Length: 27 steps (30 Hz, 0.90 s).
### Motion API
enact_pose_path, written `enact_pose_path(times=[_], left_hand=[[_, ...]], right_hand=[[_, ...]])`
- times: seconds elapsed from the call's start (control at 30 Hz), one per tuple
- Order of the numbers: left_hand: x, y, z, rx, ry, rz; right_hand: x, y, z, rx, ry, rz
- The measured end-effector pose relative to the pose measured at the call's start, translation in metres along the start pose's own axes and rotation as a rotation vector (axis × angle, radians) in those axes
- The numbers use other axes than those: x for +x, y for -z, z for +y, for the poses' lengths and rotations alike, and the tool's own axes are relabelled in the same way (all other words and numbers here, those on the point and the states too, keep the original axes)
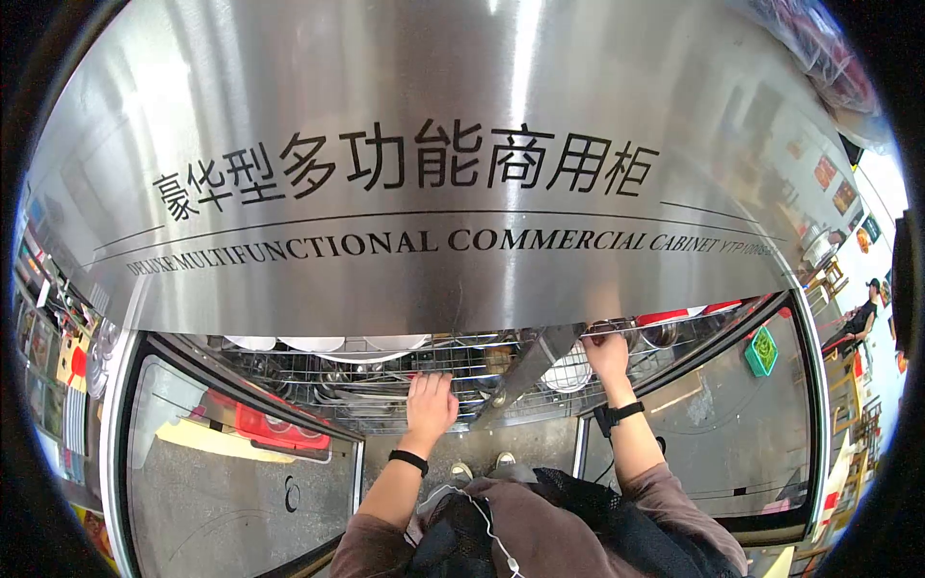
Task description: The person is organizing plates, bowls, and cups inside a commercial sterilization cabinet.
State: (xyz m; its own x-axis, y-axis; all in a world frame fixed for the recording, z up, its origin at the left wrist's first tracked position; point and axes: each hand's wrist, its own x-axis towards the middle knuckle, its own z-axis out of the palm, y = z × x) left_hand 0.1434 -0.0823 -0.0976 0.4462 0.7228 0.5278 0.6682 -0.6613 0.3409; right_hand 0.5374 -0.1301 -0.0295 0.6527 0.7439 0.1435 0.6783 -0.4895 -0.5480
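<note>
In the head view, a stainless steel cabinet (462, 106) fills the upper part, with its two glass doors swung open. My left hand (432, 403) rests with its fingers bent over the front edge of a wire rack (376, 387) inside. Long thin metal utensils lie close to its left. Higher up on the right, my right hand (607, 354) has its fingers curled at a round metal bowl (621, 332) on the upper shelf; its fingertips are partly hidden. White plates (385, 342) stand on the left of that shelf, and red-and-white items (665, 316) lie on the right.
The left glass door (231, 482) and right glass door (708, 424) flank my body. A red tray (279, 429) shows behind the left door, a green basket (761, 353) beyond the right one. A seated person (860, 313) is far right.
</note>
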Motion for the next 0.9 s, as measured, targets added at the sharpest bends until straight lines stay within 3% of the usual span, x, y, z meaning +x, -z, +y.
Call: enact_pose_path(times=[0.1, 0.37, 0.47, 0.53, 0.57, 0.6, 0.63, 0.73, 0.8, 0.9], left_hand=[[0.0, -0.003, -0.001, 0.007, -0.001, 0.028], [-0.011, 0.002, 0.001, -0.145, -0.029, 0.11], [-0.063, 0.001, -0.007, -0.129, -0.101, -0.103], [-0.101, 0.007, -0.011, -0.117, -0.096, -0.386], [-0.127, -0.002, -0.019, -0.124, -0.003, -0.682], [-0.154, 0.001, -0.019, -0.127, 0.061, -0.778], [-0.202, -0.034, -0.042, -0.081, 0.094, -1.104], [-0.292, -0.025, -0.051, -0.417, 0.306, -1.387], [-0.351, -0.047, -0.064, -0.565, 0.449, -1.347], [-0.434, -0.085, -0.073, -0.783, 0.664, -1.087]], right_hand=[[-0.008, 0.017, -0.005, -0.132, -0.012, 0.059], [-0.011, 0.001, 0.031, -0.137, 0.06, 0.037], [-0.012, 0.0, 0.032, -0.156, 0.061, 0.026], [-0.013, 0.002, 0.029, -0.175, 0.067, 0.031], [-0.011, -0.006, 0.04, -0.115, 0.146, 0.078], [-0.013, 0.001, 0.03, -0.176, 0.099, 0.039], [-0.012, 0.001, 0.03, -0.176, 0.106, 0.043], [-0.012, -0.006, 0.039, -0.188, 0.105, 0.06], [-0.013, -0.008, 0.044, -0.154, 0.162, 0.097], [-0.019, -0.007, 0.045, 0.057, 0.221, 0.193]])
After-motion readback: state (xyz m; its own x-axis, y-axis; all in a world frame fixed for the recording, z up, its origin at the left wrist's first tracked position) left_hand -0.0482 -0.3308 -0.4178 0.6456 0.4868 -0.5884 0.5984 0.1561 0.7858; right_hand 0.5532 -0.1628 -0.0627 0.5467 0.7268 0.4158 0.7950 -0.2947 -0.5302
